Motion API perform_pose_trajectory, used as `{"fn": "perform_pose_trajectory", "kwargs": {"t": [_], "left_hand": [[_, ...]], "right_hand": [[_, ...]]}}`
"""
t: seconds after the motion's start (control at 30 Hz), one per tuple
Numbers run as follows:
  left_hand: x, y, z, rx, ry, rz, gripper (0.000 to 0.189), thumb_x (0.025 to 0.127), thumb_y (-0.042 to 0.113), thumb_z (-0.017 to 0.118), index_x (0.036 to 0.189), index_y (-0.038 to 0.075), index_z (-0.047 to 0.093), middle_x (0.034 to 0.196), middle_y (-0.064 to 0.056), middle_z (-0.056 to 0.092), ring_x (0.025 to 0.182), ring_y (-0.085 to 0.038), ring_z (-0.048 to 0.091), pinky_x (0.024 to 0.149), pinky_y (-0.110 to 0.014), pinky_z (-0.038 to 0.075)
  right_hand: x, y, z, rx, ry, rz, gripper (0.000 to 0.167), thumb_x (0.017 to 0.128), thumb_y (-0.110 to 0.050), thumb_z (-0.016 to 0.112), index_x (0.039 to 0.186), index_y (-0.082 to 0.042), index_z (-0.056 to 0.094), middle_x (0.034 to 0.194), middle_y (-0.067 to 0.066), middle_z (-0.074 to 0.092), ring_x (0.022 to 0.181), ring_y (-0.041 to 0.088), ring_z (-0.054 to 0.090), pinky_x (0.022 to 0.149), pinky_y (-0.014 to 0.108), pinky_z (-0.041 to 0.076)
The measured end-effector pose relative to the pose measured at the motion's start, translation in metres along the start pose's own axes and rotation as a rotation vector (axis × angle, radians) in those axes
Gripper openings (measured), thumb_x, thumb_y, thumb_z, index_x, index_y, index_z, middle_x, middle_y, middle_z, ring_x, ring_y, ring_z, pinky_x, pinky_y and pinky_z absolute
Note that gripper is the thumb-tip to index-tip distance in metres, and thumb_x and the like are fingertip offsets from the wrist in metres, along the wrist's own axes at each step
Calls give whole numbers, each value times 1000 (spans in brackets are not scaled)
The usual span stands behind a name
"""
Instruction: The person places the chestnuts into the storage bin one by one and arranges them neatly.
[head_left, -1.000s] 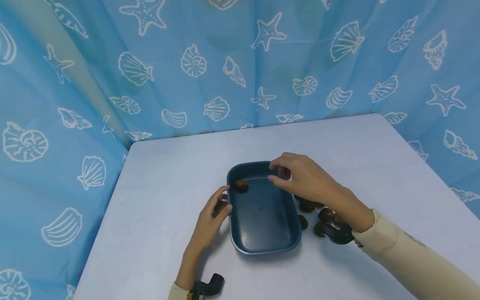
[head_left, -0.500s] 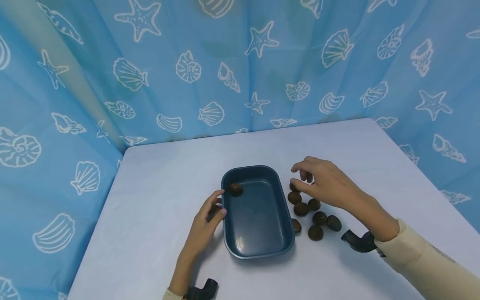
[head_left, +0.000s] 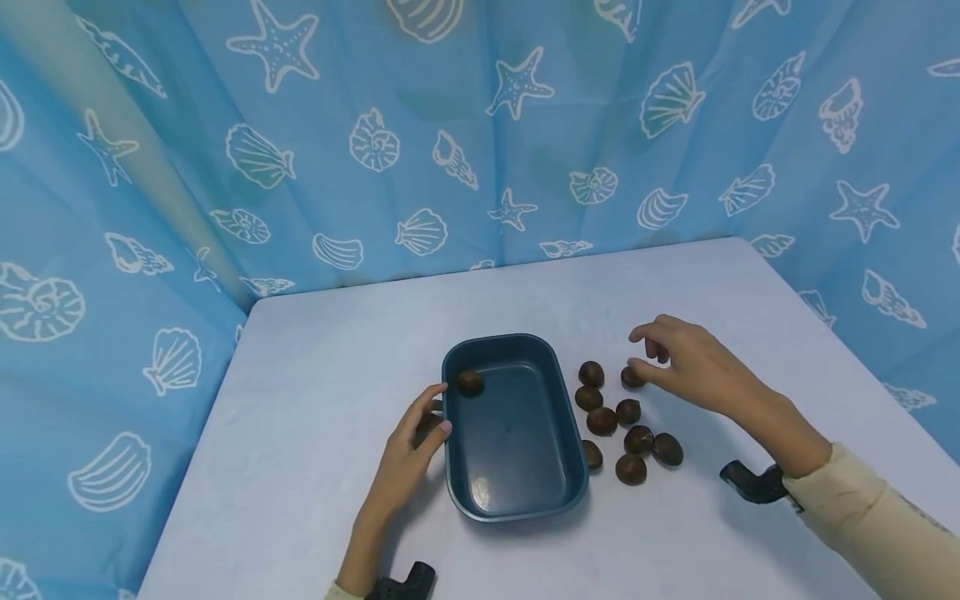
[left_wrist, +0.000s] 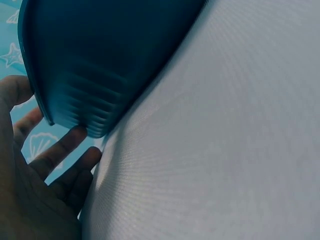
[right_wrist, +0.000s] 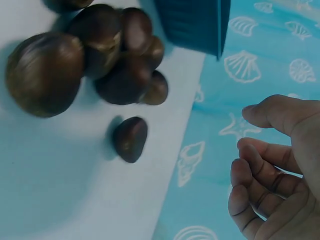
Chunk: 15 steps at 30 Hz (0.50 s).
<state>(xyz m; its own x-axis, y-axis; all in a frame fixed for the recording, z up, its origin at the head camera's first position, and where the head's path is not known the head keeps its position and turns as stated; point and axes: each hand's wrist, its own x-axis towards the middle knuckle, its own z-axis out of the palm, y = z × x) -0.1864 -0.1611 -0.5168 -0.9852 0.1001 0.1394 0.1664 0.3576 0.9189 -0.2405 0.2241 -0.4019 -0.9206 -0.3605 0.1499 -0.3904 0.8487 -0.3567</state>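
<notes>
The lone chestnut (head_left: 629,381) lies just left of your nearer right hand (head_left: 693,360), loosely curved and empty. Your relaxed left hand (head_left: 407,450) only touches the left side of the tray (head_left: 510,454)

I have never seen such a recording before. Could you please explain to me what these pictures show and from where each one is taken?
There is no machine here: a person works with the left hand and the right hand, both bare. The wide picture is taken from the head, the two closer ones from each wrist. On the white table stands a dark blue tray with one brown nut inside. More nuts, probably chestnuts, lie to its right. The left hand touches the tray's rim; the right hand hovers near the nuts, fingers curved, holding nothing.
</notes>
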Motion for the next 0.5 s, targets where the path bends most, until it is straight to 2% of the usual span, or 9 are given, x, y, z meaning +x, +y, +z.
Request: {"fn": "perform_pose_trajectory", "kwargs": {"t": [0.5], "left_hand": [[1, 0, 0, 13, -3, 13, 50, 101, 29, 60, 147, 41, 45, 131, -2, 58, 111, -16, 58, 99, -49, 44]], "right_hand": [[1, 26, 18, -23, -67, 29, 40, 85, -20, 80, 116, 3, 68, 91, 10, 57, 75, 20, 51, 60, 32, 47]]}}
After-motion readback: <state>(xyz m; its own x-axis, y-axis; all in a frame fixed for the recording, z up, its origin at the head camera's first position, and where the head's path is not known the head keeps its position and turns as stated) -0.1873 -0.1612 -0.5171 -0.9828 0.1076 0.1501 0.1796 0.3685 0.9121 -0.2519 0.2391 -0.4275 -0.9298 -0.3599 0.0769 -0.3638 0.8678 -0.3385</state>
